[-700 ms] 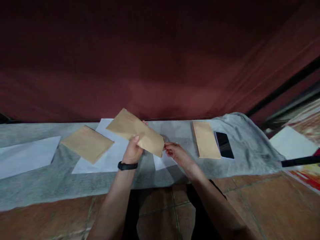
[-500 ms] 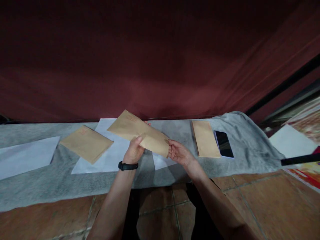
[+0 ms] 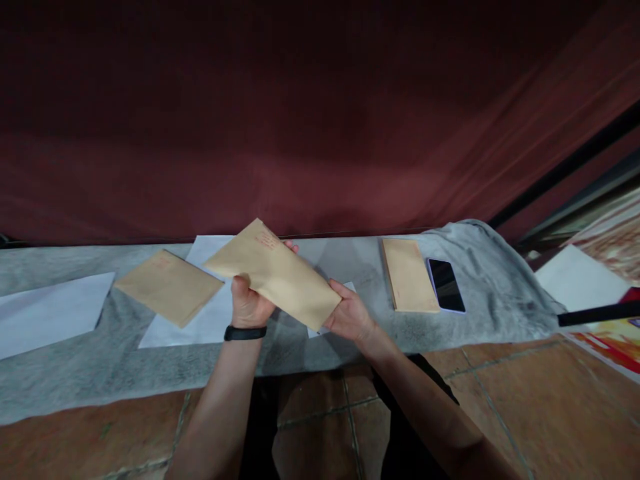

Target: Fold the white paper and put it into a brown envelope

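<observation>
A brown paper envelope (image 3: 277, 273) with red print near its upper end is held tilted above the grey cloth. My left hand (image 3: 250, 303), with a black band at the wrist, is closed around its lower left edge; the thumb lies on top and fingertips show beyond the far edge. At the envelope's right end my right hand (image 3: 351, 313) grips the corner, its fingers partly hidden beneath. Behind the left hand, another brown envelope (image 3: 170, 287) rests partly on white paper (image 3: 200, 328). A small white piece of paper (image 3: 315, 332) lies under the held envelope.
To the right lie a stack of brown envelopes (image 3: 410, 277) and a phone (image 3: 447, 285). White sheets (image 3: 55, 310) lie at the far left. The grey cloth (image 3: 125, 367) covers a narrow surface before a dark red curtain (image 3: 320, 133). Floor tiles (image 3: 525, 393) show below.
The envelope has turned flatter toward me, and its right end has come lower. My left hand has slid left along its edge; my right hand has shifted under the right corner.
</observation>
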Demonstrator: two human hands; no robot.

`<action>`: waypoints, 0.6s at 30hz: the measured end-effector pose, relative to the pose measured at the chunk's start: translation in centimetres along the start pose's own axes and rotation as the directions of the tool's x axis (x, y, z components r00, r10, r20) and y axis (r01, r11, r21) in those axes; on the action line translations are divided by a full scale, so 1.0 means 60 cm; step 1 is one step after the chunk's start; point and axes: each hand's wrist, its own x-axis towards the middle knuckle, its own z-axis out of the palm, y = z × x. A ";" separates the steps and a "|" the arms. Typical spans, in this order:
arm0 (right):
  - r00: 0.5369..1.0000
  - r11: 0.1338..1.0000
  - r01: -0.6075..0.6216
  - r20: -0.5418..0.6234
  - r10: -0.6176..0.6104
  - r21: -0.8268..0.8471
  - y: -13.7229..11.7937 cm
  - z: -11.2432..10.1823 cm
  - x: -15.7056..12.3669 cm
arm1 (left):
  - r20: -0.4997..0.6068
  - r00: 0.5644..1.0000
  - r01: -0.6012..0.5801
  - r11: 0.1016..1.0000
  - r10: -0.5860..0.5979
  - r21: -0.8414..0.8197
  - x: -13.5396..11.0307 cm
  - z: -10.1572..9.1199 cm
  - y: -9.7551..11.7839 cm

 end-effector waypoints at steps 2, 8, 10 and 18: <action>1.000 0.999 0.028 0.010 -0.028 -0.032 -0.003 0.000 -0.007 | -0.081 0.996 -0.030 0.996 0.036 0.082 0.003 -0.012 -0.002; 0.980 0.977 0.167 -0.082 -0.179 -0.136 -0.044 -0.009 -0.020 | 0.006 0.902 -0.249 0.509 0.432 0.824 -0.007 -0.047 0.033; 0.976 0.967 0.172 -0.097 -0.193 -0.187 -0.056 -0.014 -0.024 | 0.262 0.910 -0.301 0.077 0.322 0.951 -0.025 -0.046 0.043; 0.965 0.904 0.088 -0.190 -0.182 -0.418 -0.051 -0.027 -0.027 | 0.453 0.879 -0.471 -0.428 -0.149 0.772 -0.066 -0.020 0.009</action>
